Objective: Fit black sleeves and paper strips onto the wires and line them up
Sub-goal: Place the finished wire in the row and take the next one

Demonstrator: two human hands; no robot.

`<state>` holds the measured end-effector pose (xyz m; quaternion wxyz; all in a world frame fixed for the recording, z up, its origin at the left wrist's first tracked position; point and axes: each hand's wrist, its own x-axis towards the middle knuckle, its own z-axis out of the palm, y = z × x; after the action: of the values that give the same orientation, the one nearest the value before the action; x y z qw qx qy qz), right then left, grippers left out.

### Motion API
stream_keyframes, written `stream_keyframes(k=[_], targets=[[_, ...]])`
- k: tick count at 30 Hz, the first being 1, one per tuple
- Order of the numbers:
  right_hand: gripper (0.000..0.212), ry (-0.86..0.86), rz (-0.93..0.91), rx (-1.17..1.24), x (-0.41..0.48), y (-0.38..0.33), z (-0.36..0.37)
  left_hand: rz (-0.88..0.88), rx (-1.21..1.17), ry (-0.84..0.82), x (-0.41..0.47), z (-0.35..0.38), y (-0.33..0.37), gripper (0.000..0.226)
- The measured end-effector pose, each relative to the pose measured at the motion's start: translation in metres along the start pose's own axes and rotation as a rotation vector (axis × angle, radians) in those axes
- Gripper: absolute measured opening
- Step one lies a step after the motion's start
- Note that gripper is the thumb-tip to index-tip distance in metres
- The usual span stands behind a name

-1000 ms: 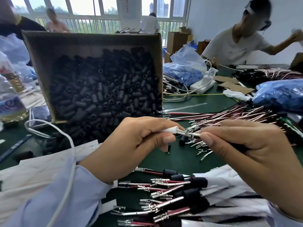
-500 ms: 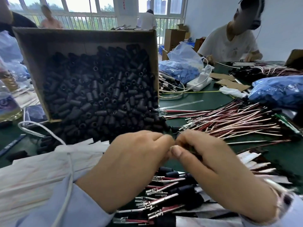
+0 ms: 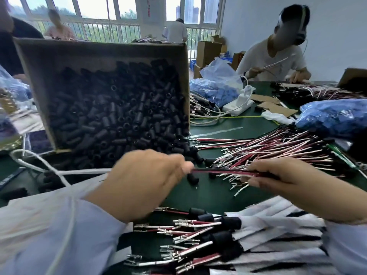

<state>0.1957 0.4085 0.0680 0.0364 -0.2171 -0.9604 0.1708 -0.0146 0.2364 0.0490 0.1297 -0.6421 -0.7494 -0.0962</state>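
Note:
A red, black and white wire bundle (image 3: 222, 172) is stretched level between my hands over the green table. My left hand (image 3: 147, 181) pinches its left end; my right hand (image 3: 282, 175) grips the right part. Whether a sleeve is on it is hidden by my fingers. Behind my left hand a tilted cardboard box (image 3: 35, 72) spills black sleeves (image 3: 119, 120). Loose wires with metal terminals (image 3: 278, 151) lie in a pile beyond my right hand. Near the front edge, finished wires with black sleeves (image 3: 224, 237) and white paper strips (image 3: 278, 241) lie side by side.
Blue plastic bags (image 3: 337, 118) sit at the right and centre back. A white power strip (image 3: 238, 106) and cardboard scraps (image 3: 276, 108) lie behind the wire pile. A person (image 3: 278, 56) works across the table. A white cable (image 3: 39, 165) crosses my left sleeve.
My hands were pressed together half a second ago; now they have moved apart, drawing the wire out level between them. The view has tilted slightly.

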Motion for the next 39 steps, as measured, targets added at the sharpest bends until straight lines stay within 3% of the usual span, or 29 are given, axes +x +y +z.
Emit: stream_keyframes(k=[3,5,7,9,11,14,17,19,21,23,24,26,27,29,31,33,35,38,39], targets=[[0.038,-0.02,-0.204,0.093,0.004,-0.037,0.033,0.186,-0.048,-0.052,0.001,0.012,0.04,0.045],[0.052,0.026,-0.276,0.216,0.01,-0.049,0.046,0.208,-0.129,-0.045,0.004,0.013,0.052,0.038],[0.041,0.087,-0.244,0.329,0.006,-0.032,0.031,0.114,-0.204,-0.047,0.007,0.005,0.037,0.051],[0.03,0.119,-0.169,0.347,-0.015,-0.004,0.001,0.069,-0.217,-0.146,0.007,-0.008,0.009,0.049],[0.052,0.127,-0.078,0.336,-0.047,0.019,-0.023,0.025,-0.32,-0.318,0.004,-0.02,-0.019,0.03],[0.065,0.255,-0.013,0.115,-0.049,0.035,-0.023,0.059,-0.514,-0.403,0.005,-0.019,-0.022,0.029],[0.048,0.106,-0.162,0.041,-0.012,-0.025,0.015,0.154,-0.521,-0.314,0.012,-0.002,0.013,0.032],[0.037,0.085,-0.296,0.109,0.005,-0.055,0.038,0.165,-0.585,-0.363,0.011,-0.002,0.013,0.031],[0.034,0.26,-0.285,0.012,0.005,-0.056,0.037,0.051,-0.754,-0.45,0.01,-0.012,-0.005,0.034],[0.036,0.423,-0.167,-0.129,-0.003,-0.038,0.02,-0.123,-0.872,-0.409,0.013,-0.01,-0.022,0.034],[0.037,0.432,-0.124,-0.176,-0.005,-0.029,0.014,-0.193,-0.831,-0.348,0.017,0.001,-0.024,0.029],[0.033,0.308,-0.064,-0.144,0.0,-0.013,0.013,-0.18,-0.406,-0.26,0.03,0.026,-0.015,0.017],[0.032,0.226,-0.041,-0.087,0.004,-0.005,0.017,-0.131,-0.215,-0.252,0.036,0.04,-0.006,0.025],[0.025,0.148,0.019,0.057,0.011,0.008,0.022,-0.074,-0.079,-0.301,0.043,0.063,0.008,0.041],[0.022,0.203,0.045,0.273,0.014,0.011,0.024,-0.1,-0.06,-0.304,0.049,0.076,0.013,0.041],[0.021,0.276,0.024,0.413,0.013,0.009,0.025,-0.12,-0.091,-0.3,0.051,0.081,0.008,0.03],[0.03,0.32,-0.03,0.356,0.012,0.007,0.028,-0.101,-0.208,-0.335,0.051,0.075,-0.001,0.026],[0.014,0.404,-0.114,0.231,0.01,0.006,0.027,-0.076,-0.535,-0.277,0.047,0.048,-0.012,0.02],[0.019,0.423,-0.14,0.257,0.009,0.004,0.026,-0.067,-0.677,-0.255,0.045,0.037,-0.013,0.019]])
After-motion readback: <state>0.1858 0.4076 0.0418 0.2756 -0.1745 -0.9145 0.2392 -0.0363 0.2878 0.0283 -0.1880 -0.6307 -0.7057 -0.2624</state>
